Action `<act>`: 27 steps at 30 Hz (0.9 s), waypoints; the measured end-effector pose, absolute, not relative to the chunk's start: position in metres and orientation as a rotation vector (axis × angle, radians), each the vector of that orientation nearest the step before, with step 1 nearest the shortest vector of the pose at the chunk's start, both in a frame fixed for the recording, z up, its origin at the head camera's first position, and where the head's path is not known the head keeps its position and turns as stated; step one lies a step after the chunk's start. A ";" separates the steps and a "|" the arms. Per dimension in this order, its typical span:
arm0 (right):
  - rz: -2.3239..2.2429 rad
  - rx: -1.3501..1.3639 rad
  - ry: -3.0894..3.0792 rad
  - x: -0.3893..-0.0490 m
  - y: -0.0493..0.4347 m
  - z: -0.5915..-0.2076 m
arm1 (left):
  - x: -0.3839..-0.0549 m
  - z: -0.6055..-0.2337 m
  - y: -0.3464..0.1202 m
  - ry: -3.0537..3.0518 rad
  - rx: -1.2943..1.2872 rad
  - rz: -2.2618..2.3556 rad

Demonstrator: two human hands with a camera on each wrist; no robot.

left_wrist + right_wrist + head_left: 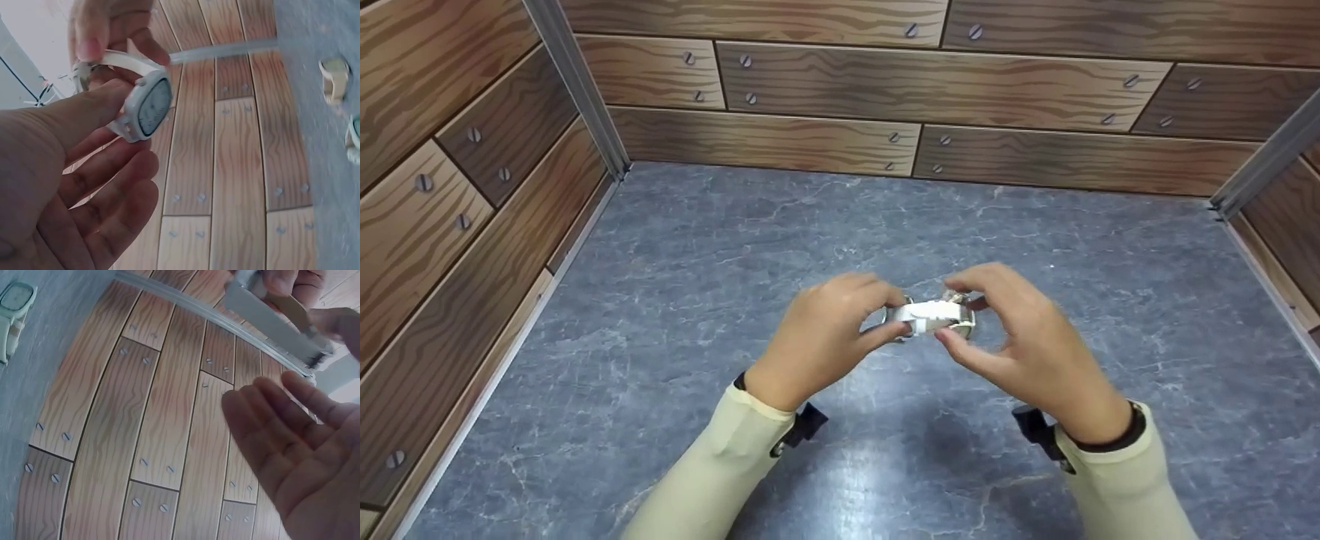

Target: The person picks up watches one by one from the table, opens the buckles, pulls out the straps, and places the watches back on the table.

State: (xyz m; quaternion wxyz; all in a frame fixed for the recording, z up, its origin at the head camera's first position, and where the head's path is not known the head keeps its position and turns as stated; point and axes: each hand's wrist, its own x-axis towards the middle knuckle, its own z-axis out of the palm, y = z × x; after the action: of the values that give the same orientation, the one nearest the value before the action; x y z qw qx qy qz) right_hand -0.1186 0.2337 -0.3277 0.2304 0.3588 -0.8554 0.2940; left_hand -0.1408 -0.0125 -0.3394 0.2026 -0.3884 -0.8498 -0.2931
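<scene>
Between both hands is a white wristwatch (pixel 934 311), held up over the table. Its square-cornered case (pixel 149 109) with a pale dial and dark rim faces away from the left palm in the left wrist view. My left hand (pixel 825 334) grips the case end between thumb and fingers. At the other end, my right hand (pixel 1027 349) pinches the pale strap (pixel 126 61) near its buckle. The right wrist view catches the watch (pixel 264 315) blurred at the top, with a brownish strip beside the grey-white part.
Two more light watches, one beige (pixel 336 79) and one pale green-white (pixel 16 304), lie on the grey marbled table (pixel 697 225). Wood-patterned panels (pixel 825 82) enclose the back and sides, with metal corner posts (pixel 585 82).
</scene>
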 end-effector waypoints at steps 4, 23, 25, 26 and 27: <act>0.728 1.018 -2.328 -0.118 0.234 -0.327 | -0.141 -0.340 -0.013 -2.385 -1.069 -0.726; 0.731 1.091 -2.336 -0.123 0.232 -0.330 | -0.139 -0.336 -0.013 -2.315 -1.072 -0.588; 0.699 1.100 -2.338 -0.123 0.233 -0.331 | -0.139 -0.336 -0.013 -2.309 -1.080 -0.593; 0.684 1.105 -2.339 -0.124 0.233 -0.332 | -0.139 -0.337 -0.013 -2.308 -1.087 -0.595; 0.669 1.109 -2.337 -0.124 0.233 -0.333 | -0.139 -0.337 -0.013 -2.308 -1.094 -0.597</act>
State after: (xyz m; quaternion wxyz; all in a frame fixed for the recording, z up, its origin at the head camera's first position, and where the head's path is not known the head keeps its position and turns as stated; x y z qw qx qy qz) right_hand -0.1239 0.2330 -0.3326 0.2327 0.4036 -0.8507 0.2435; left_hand -0.1389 -0.0125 -0.3369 0.2563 -0.4031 -0.8506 -0.2199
